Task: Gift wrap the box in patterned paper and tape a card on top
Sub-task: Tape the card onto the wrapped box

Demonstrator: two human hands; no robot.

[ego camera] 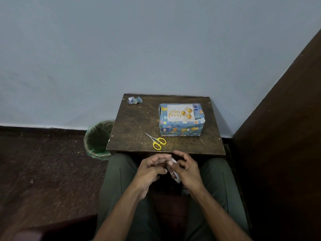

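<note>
The wrapped box [181, 125] with card [180, 112] sits far right; near, both hands, left [150, 172] and right [186, 168], pinch a white roll [174, 168].

Pale blue wall [139, 49], dark speckled floor [43, 171], small brown wooden table [135, 122], green-lined bin [97, 140] beside it

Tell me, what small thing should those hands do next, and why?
Probably peel a strip from the pale tape roll that the right hand holds while the left hand touches it. The Happy Birthday card already lies on the wrapped box, and taping it looks like the step left.
</note>
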